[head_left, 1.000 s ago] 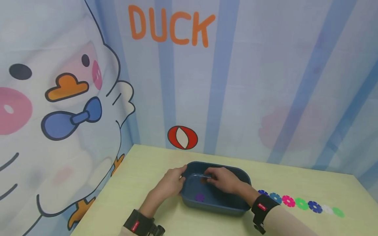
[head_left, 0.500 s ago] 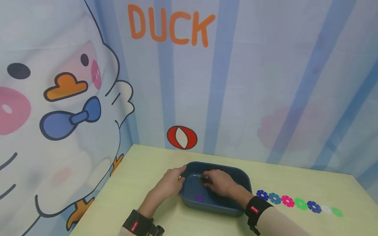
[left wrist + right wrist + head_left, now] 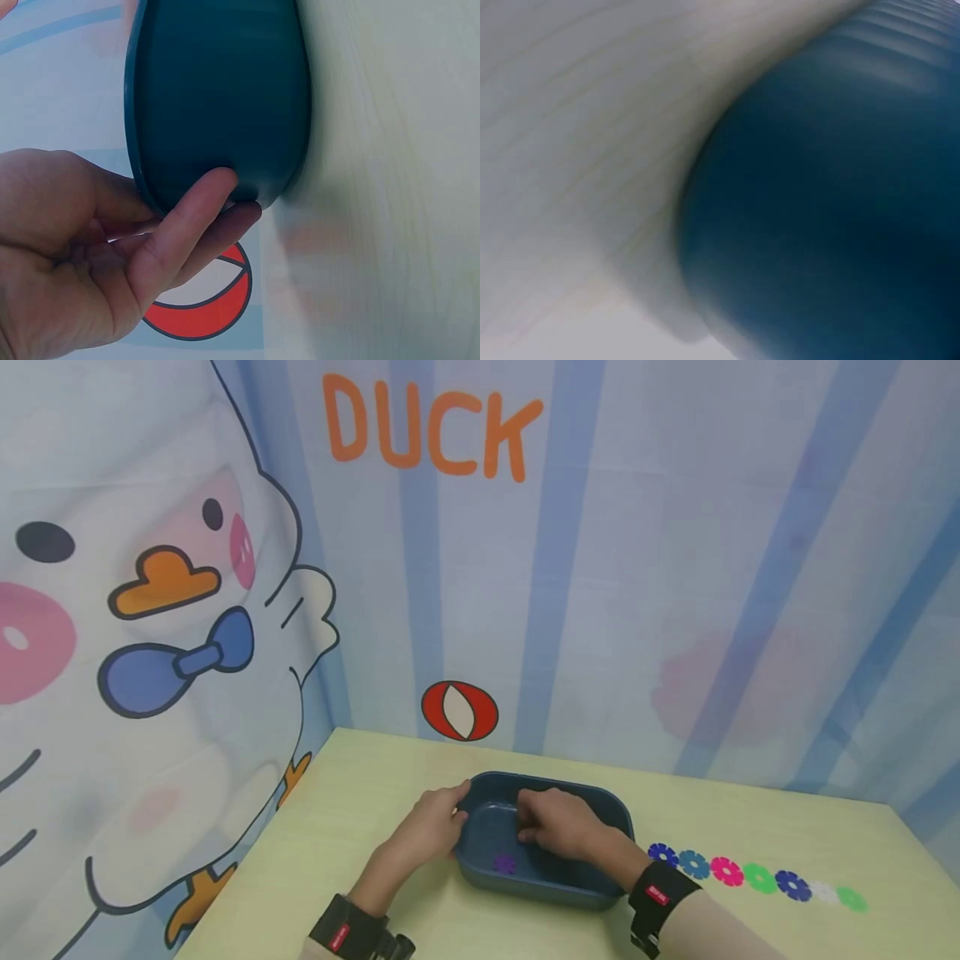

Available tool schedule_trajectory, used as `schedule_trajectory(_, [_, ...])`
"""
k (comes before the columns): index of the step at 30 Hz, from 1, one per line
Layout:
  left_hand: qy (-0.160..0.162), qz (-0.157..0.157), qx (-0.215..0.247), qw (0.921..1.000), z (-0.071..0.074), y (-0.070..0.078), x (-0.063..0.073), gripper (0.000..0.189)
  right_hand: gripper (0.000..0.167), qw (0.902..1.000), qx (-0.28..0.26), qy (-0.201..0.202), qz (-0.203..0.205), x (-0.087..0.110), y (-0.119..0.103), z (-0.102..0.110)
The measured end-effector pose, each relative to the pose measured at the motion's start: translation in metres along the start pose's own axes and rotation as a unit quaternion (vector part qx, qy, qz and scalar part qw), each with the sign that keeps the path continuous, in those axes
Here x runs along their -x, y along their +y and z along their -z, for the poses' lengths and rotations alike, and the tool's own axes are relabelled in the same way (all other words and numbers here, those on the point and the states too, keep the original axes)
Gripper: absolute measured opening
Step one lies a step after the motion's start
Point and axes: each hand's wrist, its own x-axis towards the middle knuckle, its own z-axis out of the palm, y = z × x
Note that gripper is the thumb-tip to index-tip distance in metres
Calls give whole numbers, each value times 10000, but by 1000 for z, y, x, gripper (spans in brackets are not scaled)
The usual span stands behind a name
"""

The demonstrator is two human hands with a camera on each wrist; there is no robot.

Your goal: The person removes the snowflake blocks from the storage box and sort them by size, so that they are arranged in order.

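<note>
Between the two hands sits the blue basin, its left end at the left hand and its right end under the right forearm. Inside it, nearer the person than the right hand's fingertips, lies a purple disc. The left hand grips the basin's rim and end wall. The right hand reaches inside, fingers curled; whether they hold anything cannot be told. The basin's opening faces up, its long axis running left to right. A row of coloured discs extends rightward beyond the right wrist.
</note>
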Motion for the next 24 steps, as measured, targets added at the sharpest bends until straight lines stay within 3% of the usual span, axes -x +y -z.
schedule_trajectory(15, [-23,-7,20,10000,0,3,2,56,16,9892,-1358,548,75,35,17,24])
schedule_trajectory(24, [-21,0,26,10000,0,3,2,56,18,9769,-2053,597,-6,55,27,31])
